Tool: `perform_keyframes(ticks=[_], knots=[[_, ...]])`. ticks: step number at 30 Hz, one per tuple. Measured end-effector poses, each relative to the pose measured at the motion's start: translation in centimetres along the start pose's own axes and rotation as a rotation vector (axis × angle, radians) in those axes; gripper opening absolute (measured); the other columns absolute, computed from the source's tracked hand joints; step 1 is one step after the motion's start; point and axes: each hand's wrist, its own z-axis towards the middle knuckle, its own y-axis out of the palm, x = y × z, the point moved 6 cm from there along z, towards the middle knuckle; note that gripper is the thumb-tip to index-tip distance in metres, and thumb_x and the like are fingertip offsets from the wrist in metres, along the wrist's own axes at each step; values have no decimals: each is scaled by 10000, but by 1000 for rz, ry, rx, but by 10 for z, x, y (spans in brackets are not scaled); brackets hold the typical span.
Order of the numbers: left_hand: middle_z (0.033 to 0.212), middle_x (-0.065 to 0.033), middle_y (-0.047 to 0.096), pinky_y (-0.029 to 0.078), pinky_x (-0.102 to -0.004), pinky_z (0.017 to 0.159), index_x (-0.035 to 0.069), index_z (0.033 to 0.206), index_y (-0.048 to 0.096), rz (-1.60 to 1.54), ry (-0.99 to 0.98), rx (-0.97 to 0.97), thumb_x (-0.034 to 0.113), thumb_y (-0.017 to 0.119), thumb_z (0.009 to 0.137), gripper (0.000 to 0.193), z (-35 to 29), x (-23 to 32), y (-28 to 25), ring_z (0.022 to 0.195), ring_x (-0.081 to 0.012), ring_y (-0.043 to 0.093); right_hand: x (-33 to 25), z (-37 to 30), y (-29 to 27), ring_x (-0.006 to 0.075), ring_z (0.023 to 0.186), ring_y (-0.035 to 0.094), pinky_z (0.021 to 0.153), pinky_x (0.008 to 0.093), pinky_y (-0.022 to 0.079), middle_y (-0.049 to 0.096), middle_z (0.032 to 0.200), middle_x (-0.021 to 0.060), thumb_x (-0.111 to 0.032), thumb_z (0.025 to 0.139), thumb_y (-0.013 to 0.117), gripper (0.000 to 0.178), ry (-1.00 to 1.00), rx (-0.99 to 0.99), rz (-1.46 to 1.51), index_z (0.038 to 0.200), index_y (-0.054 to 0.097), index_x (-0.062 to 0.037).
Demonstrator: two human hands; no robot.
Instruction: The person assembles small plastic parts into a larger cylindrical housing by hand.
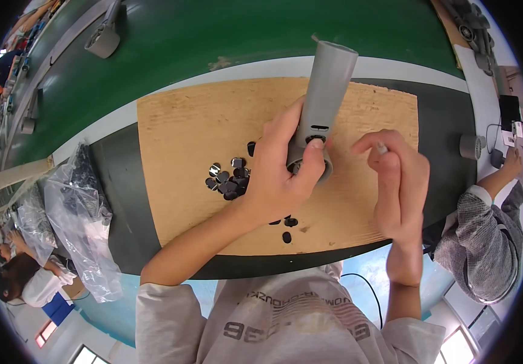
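Note:
My left hand (283,164) is closed around a grey plastic tube-shaped housing (329,82), which tilts up and away over the cardboard. The thumb presses beside a dark slot and a dark oval opening low on the housing, near its rounded end. To the right, apart from the housing, my right hand (395,176) is closed with thumb and forefinger pinched. A small pale spot shows at the fingertips; whether it is a nail or a small part I cannot tell. Left of my left hand lies a loose pile of small black oval pieces (231,184), a few with shiny faces.
A cardboard sheet (182,127) covers the dark bench. Beyond it runs a green belt (225,30) with another grey housing (102,42). Clear plastic bags (82,224) lie at left. A grey round part (471,147) and a co-worker's grey sleeve (480,242) are at right.

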Motion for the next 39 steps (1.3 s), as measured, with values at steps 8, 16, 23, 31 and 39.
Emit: perform_keyframes(ticks=[8,16,23,31,39], knots=[[996,-122,611,396,-389,898,-4,1372,488,106,111,-27,30,592,810,572,-3,2,2,919,-279,557,-3,20,17,342,584,617,484,400,443,636,697,114,-164,952,621,127,-198,-272,-359,908,603,-46],[1032,-154,614,430,-402,879,-32,1369,485,74,162,-43,7,595,804,577,-1,5,2,928,-304,565,5,22,24,314,495,582,436,407,436,613,623,64,-253,922,667,218,-247,-320,-555,837,575,-75],[1044,-180,621,489,-407,816,-55,1359,489,28,151,-63,9,599,817,557,-4,4,2,918,-329,587,11,17,29,253,459,576,387,373,417,571,582,48,-267,917,663,223,-373,-364,-688,873,544,-83],[1050,-203,629,494,-418,800,-107,1320,495,59,276,-47,33,614,793,558,-3,10,12,842,-337,606,11,4,31,169,410,513,348,321,383,455,583,34,-176,852,648,199,-482,-358,-931,828,492,-54],[1080,-196,618,509,-336,770,-150,1335,447,409,655,-158,59,573,900,499,2,23,17,880,-229,616,18,-2,26,167,466,511,380,309,404,483,654,57,-101,783,648,189,-669,-434,-830,892,540,10]])
